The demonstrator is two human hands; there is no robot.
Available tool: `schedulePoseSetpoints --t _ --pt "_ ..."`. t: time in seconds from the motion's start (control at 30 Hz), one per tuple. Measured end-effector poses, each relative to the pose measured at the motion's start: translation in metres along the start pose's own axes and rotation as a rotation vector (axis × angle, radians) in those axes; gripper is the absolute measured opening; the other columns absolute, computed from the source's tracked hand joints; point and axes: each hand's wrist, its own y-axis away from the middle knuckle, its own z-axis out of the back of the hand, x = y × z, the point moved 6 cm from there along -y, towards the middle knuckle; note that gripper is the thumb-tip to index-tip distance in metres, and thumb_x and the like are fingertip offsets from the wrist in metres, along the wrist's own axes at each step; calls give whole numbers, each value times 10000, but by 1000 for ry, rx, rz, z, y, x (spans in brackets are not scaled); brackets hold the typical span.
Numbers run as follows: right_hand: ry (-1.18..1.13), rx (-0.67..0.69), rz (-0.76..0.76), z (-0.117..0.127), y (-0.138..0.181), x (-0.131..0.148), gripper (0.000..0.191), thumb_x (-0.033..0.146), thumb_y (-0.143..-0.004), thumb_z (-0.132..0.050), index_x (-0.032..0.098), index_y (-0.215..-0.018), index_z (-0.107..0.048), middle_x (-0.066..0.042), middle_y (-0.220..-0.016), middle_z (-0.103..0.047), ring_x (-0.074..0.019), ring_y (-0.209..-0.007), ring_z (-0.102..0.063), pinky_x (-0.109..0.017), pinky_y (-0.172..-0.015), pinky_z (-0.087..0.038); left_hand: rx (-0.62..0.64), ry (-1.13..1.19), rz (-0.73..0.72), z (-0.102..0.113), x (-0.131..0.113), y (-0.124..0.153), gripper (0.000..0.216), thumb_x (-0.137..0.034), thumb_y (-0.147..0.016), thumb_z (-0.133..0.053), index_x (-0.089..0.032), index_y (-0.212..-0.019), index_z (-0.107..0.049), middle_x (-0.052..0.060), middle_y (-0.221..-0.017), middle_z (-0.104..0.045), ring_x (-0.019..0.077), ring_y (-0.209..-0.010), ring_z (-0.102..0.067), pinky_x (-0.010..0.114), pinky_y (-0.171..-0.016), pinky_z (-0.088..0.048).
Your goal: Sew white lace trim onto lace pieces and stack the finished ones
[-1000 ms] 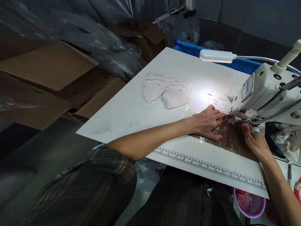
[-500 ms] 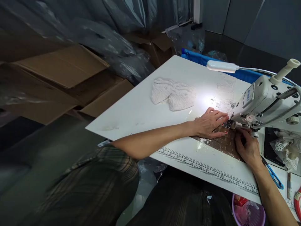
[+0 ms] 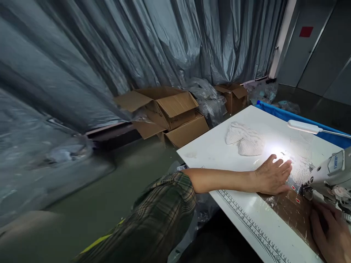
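Note:
My left hand (image 3: 272, 177) lies flat with fingers stretched out on the white sewing table (image 3: 216, 149), pressing down near a brown taped patch (image 3: 290, 208) beside the needle. My right hand (image 3: 330, 232) rests at the lower right edge of the view, fingers curled on the brown patch just below the sewing machine head (image 3: 330, 175); what it holds is hidden. White lace fabric (image 3: 300, 170) lies under the lamp glare by the machine.
A pile of white lace (image 3: 245, 138) sits further back on the table. A lamp (image 3: 304, 127) on a flexible arm shines down. A printed ruler (image 3: 255, 228) runs along the table's near edge. Open cardboard boxes (image 3: 167, 113) and plastic sheeting (image 3: 109, 54) stand to the left.
The view has swung left and up, showing more sheeting and boxes. My left hand has flattened and slid slightly away from the needle. My right hand stays by the presser foot.

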Motion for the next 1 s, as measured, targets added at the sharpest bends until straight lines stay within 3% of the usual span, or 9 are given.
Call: schedulePoseSetpoints --t 0.13,0.27,0.4,0.53,0.63,0.77,0.87,0.93,1.0 --pt "32 2 -41 1 -1 -5 429 480 -911 -419 225 -1027 -744 -142 -959 -735 -327 -852 -683 -450 -672 -555 154 46 258 11 59 9 300 -339 -1020 -479 -90 -1031 -645 161 -1117 -640 270 -1034 -581 396 -918 -407" --pt "41 1 -57 1 -4 -1 376 477 -882 -459 267 -1002 -747 -108 -858 -731 -318 -869 -688 -436 -709 -559 207 212 580 8 120 32 324 -436 -938 -615 -114 -974 -636 148 -1122 -617 298 -1070 -574 417 -950 -424" --pt "27 15 -112 3 -7 0 378 487 -882 -437 290 -993 -740 -84 -820 -724 -301 -852 -696 -426 -706 -565 205 323 662 -3 139 48 193 -315 -960 -561 -154 -872 -621 99 -1081 -614 257 -1045 -587 385 -938 -447" --pt "-21 83 -151 6 -10 1 428 540 -860 -432 277 -980 -747 -90 -862 -743 -285 -782 -700 -415 -642 -574 166 327 650 -1 133 52 228 -261 -999 -435 -147 -880 -593 118 -1128 -587 260 -1090 -550 415 -980 -422" --pt "-119 104 -102 15 -13 11 470 567 -862 -424 248 -960 -755 -95 -914 -760 -264 -766 -715 -395 -629 -588 104 349 586 10 114 50 241 -240 -993 -410 -144 -842 -572 127 -1149 -570 257 -1083 -534 432 -984 -410" --pt "-249 150 12 27 -18 29 453 572 -892 -441 249 -945 -755 -90 -933 -760 -243 -810 -731 -373 -695 -601 149 611 291 14 52 43 295 -276 -1015 -394 -147 -820 -574 77 -958 -620 176 -858 -587 340 -813 -484" --pt "-249 152 3 33 -18 32 457 584 -897 -455 239 -957 -749 -107 -925 -750 -260 -830 -722 -401 -727 -598 136 758 -99 21 1 38 230 -317 -1023 -456 -157 -957 -607 85 -1069 -654 163 -942 -628 296 -830 -499" --pt "-257 154 -32 36 -15 30 464 567 -908 -444 217 -971 -741 -126 -946 -740 -265 -860 -712 -415 -767 -590 84 700 -228 24 -9 33 201 -309 -1021 -477 -167 -1039 -617 102 -1183 -646 191 -1066 -618 328 -910 -483" --pt "-272 160 -82 37 -9 27 445 540 -910 -452 204 -984 -735 -131 -972 -729 -254 -869 -703 -404 -776 -583 82 605 -184 19 2 25 233 -287 -1032 -441 -157 -1106 -619 122 -1224 -634 211 -1073 -615 362 -920 -473"
